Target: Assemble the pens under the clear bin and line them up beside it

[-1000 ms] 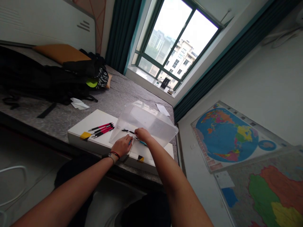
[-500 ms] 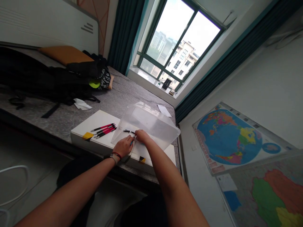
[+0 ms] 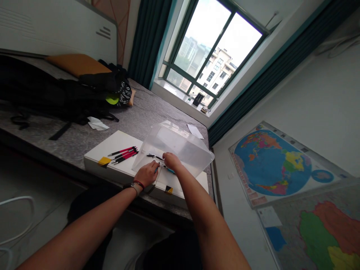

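The pens (image 3: 123, 155) are red and black, the pillow (image 3: 77, 64) mustard orange, the curtains (image 3: 150, 43) deep teal, the mattress (image 3: 152, 107) marbled grey.

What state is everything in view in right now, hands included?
Left hand, fingers closed on blue piece
Right hand, fingers bunched, grip hidden
Blue pen, lying
Red pens, lying grouped
Clear bin, tipped on its side
White boxes, closed
Black bag, lying down
White paper, creased
Curtains, drawn aside

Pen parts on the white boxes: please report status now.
Left hand holds blue piece; right hand beside black part. Clear bin close behind. Red pens aside.
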### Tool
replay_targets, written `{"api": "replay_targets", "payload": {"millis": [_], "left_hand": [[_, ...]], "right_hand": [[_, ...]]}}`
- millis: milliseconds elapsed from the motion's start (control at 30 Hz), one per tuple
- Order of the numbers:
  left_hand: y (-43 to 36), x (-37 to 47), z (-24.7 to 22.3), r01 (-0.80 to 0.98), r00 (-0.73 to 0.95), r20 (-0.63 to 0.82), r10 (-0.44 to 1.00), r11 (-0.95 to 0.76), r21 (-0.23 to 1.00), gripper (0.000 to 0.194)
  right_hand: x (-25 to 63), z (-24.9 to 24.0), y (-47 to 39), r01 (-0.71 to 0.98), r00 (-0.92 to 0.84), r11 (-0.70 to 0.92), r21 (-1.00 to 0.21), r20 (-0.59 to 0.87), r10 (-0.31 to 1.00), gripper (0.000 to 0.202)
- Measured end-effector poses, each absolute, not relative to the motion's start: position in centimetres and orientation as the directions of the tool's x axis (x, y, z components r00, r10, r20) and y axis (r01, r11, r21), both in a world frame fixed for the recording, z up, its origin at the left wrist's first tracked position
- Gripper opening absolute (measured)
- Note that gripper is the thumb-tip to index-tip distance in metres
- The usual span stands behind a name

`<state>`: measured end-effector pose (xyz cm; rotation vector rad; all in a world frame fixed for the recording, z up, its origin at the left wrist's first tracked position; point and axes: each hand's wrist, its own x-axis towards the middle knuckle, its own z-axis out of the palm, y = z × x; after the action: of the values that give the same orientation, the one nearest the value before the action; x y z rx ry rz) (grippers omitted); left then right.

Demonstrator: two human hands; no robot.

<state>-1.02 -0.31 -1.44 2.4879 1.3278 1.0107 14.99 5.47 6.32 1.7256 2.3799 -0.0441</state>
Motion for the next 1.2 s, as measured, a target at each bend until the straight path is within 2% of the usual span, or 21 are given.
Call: {"api": "replay_targets", "payload": {"millis": [200, 467, 633, 800, 967, 1067, 1200], "left_hand": [[-0.3, -1.1, -1.4, 0.671, 0.378, 0.481, 0.791, -0.592, 0.447, 0.020], [-0.2, -0.9, -1.7, 0.669, 0.369, 0.488, 0.791, -0.590, 0.452, 0.019], [-0.2, -1.0, -1.6, 0.674, 0.371, 0.496, 0.785, -0.595, 0.438, 0.018], [-0.1, -1.0, -1.7, 0.659, 0.368, 0.500, 0.784, -0.599, 0.454, 0.019], [0.0, -1.1, -1.9, 0.631, 0.411, 0.513, 0.753, -0.641, 0.436, 0.025], [0.2, -1.2, -2.1, 0.612, 0.425, 0.530, 0.734, -0.664, 0.429, 0.026], [0.2, -1.2, -2.3, 0.597, 0.419, 0.540, 0.730, -0.669, 0.442, 0.026]], "right_hand": [[14.9, 6.0, 5.4, 0.924, -0.331, 0.360, 0.132, -0.196, 0.923, 0.022], [14.6, 5.3, 6.1, 0.926, -0.338, 0.369, 0.077, -0.263, 0.904, 0.016], [14.4, 4.6, 6.1, 0.930, -0.330, 0.359, 0.075, -0.254, 0.909, 0.021], [14.7, 4.6, 6.0, 0.935, -0.345, 0.354, 0.013, -0.197, 0.918, 0.030], [15.9, 5.7, 5.1, 0.939, -0.289, 0.285, -0.192, 0.006, 0.957, 0.022], [16.4, 5.9, 3.0, 0.890, -0.155, 0.216, -0.401, 0.178, 0.972, 0.013], [16.0, 5.2, -0.9, 0.725, -0.029, 0.184, -0.663, 0.237, 0.971, 0.012]]}}
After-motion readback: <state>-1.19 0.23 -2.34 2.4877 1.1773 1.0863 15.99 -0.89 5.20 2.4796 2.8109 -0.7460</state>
